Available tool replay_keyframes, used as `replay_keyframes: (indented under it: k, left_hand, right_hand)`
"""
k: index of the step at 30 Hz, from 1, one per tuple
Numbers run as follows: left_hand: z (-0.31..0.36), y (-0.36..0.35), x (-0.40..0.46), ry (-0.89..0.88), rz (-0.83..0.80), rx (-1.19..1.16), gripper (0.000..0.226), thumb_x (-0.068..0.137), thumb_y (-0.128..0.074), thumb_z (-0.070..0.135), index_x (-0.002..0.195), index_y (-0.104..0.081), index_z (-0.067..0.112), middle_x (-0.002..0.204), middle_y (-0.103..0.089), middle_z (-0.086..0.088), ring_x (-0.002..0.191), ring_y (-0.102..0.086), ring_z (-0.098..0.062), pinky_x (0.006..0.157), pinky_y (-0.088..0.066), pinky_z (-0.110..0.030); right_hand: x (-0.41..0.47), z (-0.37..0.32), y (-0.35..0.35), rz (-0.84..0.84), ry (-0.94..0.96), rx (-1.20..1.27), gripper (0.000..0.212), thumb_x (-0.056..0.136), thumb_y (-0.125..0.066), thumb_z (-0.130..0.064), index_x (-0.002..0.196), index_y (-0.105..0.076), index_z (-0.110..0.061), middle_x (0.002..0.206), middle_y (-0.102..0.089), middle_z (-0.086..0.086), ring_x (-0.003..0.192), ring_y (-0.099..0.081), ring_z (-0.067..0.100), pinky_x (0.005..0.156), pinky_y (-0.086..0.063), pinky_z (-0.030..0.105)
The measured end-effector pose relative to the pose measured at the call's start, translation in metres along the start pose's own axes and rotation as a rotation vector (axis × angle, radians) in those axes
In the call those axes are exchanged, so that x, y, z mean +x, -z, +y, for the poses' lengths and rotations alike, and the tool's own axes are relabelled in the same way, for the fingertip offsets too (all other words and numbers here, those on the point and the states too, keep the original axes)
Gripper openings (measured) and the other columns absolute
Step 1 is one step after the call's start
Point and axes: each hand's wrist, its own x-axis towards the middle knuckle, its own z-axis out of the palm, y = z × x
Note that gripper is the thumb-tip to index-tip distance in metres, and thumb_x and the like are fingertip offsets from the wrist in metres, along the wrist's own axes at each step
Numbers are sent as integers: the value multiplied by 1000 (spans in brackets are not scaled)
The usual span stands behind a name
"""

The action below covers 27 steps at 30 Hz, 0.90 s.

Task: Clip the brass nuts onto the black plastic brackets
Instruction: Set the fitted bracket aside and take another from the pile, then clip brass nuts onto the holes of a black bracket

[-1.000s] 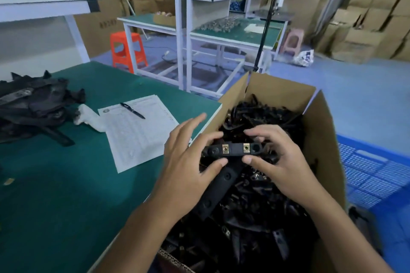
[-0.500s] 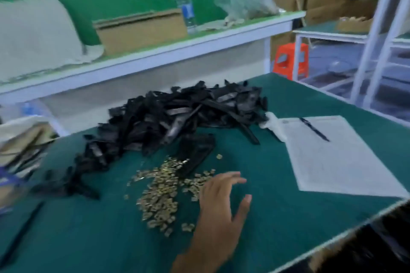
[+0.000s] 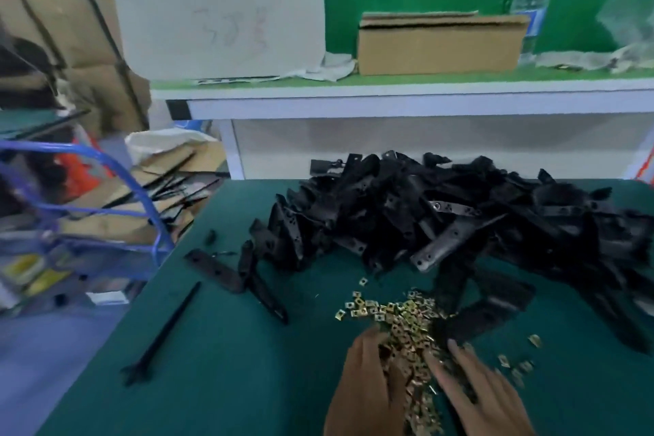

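On the green bench [image 3: 219, 365], unclipped black plastic brackets [image 3: 442, 223] heap high; left hand [image 3: 368, 389] and right hand [image 3: 485, 393], fingers loose, rake brass nuts [image 3: 400, 315] together.

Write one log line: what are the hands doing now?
left hand: open beside small brass nuts | right hand: open on nuts | black plastic brackets: piled

Loose heap of brass nuts [image 3: 407, 319] just before a big jumbled pile of black plastic brackets [image 3: 442, 219]

Right hand [image 3: 485, 396] joined left hand [image 3: 364, 386] on the brass nuts [image 3: 407, 322], both left the carton, view swung leftward
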Motion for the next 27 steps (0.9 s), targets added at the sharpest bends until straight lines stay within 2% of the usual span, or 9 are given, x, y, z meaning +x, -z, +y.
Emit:
replay_keyframes:
  k: [3, 4, 6, 8, 10, 12, 18, 23, 27]
  left_hand:
    - [2, 5, -3, -37, 2, -75, 20, 107, -40, 40, 124, -39, 50, 135, -39, 33, 117, -39, 20, 92, -28, 1]
    - [0, 6, -3, -37, -6, -77, 19, 106, -40, 40, 119, -38, 53, 131, -43, 33, 116, -42, 19, 94, -33, -2]
    - [-6, 8, -5, -37, -24, -106, 18, 105, -42, 38, 114, -42, 54, 126, -51, 31, 114, -49, 15, 98, -42, -14]
    - [-12, 9, -5, -23, -32, -188, 18, 105, -46, 31, 112, -52, 46, 119, -60, 28, 110, -55, 11, 95, -46, -17]
    - [-15, 10, -2, -30, -15, -236, 16, 104, -50, 26, 106, -56, 41, 109, -65, 30, 106, -59, 11, 87, -46, -9]
    - [-14, 9, -1, -54, 12, -214, 13, 103, -52, 30, 105, -56, 42, 107, -65, 34, 103, -61, 12, 82, -45, -6]
    - [5, 5, 9, -140, 149, 26, 14, 99, -49, 47, 111, -56, 48, 110, -60, 31, 108, -56, 4, 90, -46, -24]
    - [63, -14, 71, -346, -2, 276, 22, 99, -61, 18, 119, -68, 24, 119, -67, 10, 115, -56, -12, 102, -42, -31]
    - [105, -48, 109, -450, -245, 306, 35, 95, -69, 29, 129, -59, 29, 127, -65, 10, 122, -54, -12, 103, -46, -35]
  right_hand:
    - [28, 10, 7, -20, -28, -148, 65, 87, -15, -88, 132, -53, -60, 150, -48, -6, 117, -61, 22, 89, -56, 52]
    - [26, 5, 4, -111, -62, -79, 65, 84, -23, -89, 131, -55, -58, 144, -52, -7, 113, -62, 21, 86, -57, 50]
    - [28, 11, -9, -58, -6, 12, 62, 83, -37, -84, 118, -70, -44, 121, -65, -6, 96, -68, 21, 71, -58, 45]
    - [29, 17, -14, 78, -8, 55, 53, 82, -45, -76, 115, -70, -44, 119, -60, -12, 104, -62, 17, 81, -52, 41]
    - [24, 22, -23, 23, -3, 113, 45, 86, -44, -74, 122, -60, -51, 127, -45, -24, 118, -47, 10, 94, -35, 30]
    - [23, 27, -27, 60, 23, 170, 36, 93, -49, -65, 124, -57, -49, 124, -42, -26, 118, -42, 7, 93, -27, 22]
    - [26, 32, -28, 254, 102, 351, 14, 97, -60, -43, 107, -65, -35, 105, -59, -19, 101, -53, 8, 86, -32, 24]
    - [24, 41, -22, 313, 125, 520, 13, 95, -64, -29, 108, -66, -31, 102, -68, -14, 93, -59, 10, 82, -46, 31]
    - [20, 44, -21, 346, 11, 710, 18, 98, -60, -27, 116, -60, -29, 104, -68, -15, 91, -60, -2, 77, -42, 10]
